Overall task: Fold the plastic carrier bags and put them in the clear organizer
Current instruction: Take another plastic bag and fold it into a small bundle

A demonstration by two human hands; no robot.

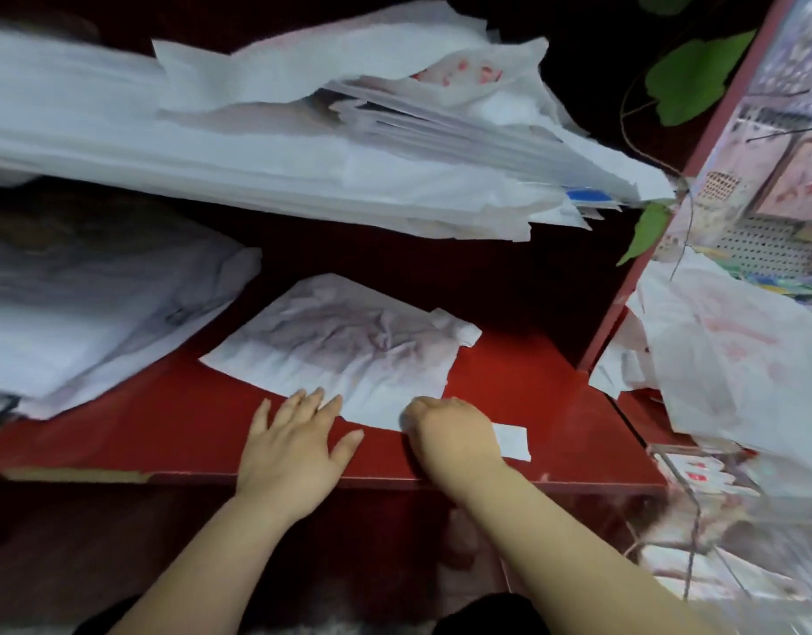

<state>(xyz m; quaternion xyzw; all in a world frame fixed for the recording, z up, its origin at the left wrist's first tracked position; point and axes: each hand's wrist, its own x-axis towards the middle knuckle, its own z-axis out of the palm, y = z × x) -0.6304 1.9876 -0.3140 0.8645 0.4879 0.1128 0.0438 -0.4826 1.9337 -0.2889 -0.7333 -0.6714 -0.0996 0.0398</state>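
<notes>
A white plastic carrier bag [344,346] lies flattened on the red shelf [523,382], with its handles at the right end. My left hand [294,446] rests flat and open, fingertips on the bag's near edge. My right hand [450,433] is curled on the bag's near right corner, seemingly pinching its edge; a white handle strip [514,442] pokes out beside it. The clear organizer [697,506] stands at the lower right with folded bags inside.
A thick stack of white bags [257,144] lies on the shelf above. Another pile of bags [88,313] sits to the left. More bags [734,359] hang over the red side panel [633,268] on the right. Green leaves [697,80] show behind.
</notes>
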